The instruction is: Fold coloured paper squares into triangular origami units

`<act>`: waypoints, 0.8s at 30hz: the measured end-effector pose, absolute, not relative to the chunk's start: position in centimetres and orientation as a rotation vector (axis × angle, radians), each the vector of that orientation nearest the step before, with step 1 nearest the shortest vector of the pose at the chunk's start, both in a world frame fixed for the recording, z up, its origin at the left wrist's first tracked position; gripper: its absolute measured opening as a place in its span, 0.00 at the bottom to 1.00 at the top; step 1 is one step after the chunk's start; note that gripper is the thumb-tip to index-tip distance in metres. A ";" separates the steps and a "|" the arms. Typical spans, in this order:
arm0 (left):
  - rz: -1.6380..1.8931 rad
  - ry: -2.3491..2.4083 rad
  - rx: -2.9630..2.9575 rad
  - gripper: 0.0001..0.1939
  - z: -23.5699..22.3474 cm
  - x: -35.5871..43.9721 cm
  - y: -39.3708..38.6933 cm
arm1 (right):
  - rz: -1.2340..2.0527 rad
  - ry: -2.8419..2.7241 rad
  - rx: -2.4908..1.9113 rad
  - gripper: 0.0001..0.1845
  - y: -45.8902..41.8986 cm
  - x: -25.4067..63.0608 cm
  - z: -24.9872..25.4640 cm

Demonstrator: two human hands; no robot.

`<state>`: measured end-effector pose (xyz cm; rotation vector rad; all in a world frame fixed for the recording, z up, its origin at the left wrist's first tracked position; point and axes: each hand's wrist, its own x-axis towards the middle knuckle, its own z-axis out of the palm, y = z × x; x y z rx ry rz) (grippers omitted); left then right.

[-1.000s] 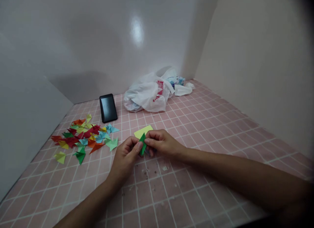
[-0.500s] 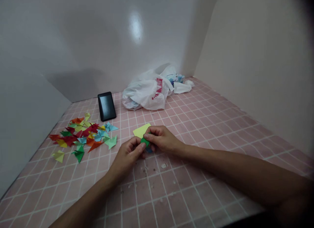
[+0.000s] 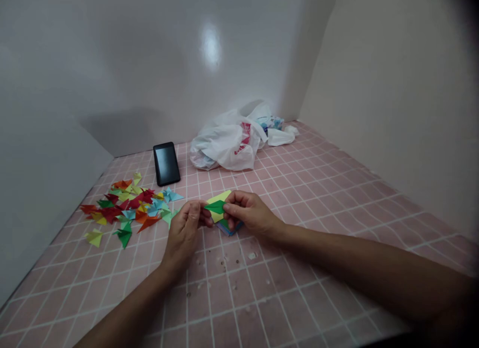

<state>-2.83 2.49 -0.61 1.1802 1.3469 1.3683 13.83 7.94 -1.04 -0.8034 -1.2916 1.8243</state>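
Left hand and right hand are together, their fingertips pinching a green folded paper from either side above the pink tiled surface. That paper now shows as a wide, flat-lying point instead of the narrow upright strip seen earlier. A yellow paper sits directly behind it, showing past its far and near edges, whereas before it lay on the tiles just beyond the hands. Whether the green paper is slotted into the yellow or only laid against it cannot be made out, since fingers cover the join. Below the right hand's fingers, a blue paper piece with green at its edge shows more than it did earlier; most of it is hidden, and its exact shape is hard to tell.

Left of the hands lies a loose scatter of red, yellow, orange, green and blue folded paper triangles, the nearest almost touching the left hand. Farther back stands a black smartphone, lying flat. Right of it, against the far wall, sits a crumpled white plastic bag with red print. A blue-patterned packet and a white crumpled item lie behind and beside it; the bag's contents cannot be seen.
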 end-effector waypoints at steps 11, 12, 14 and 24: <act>1.329 1.291 1.004 0.10 -1.1 -1.8 1.8 | 1.945 -1.225 -0.710 0.11 6.0 13.4 -1.6; 1.326 1.307 1.008 0.11 -1.0 -1.9 1.8 | 1.952 -1.227 -0.715 0.11 6.0 13.4 -1.7; 1.315 1.333 1.022 0.12 -1.0 -2.0 1.9 | 1.957 -1.244 -0.724 0.10 6.1 13.4 -1.7; 1.262 1.329 1.075 0.15 -0.5 -2.2 2.0 | 1.931 -1.371 -0.691 0.10 6.3 13.7 -1.9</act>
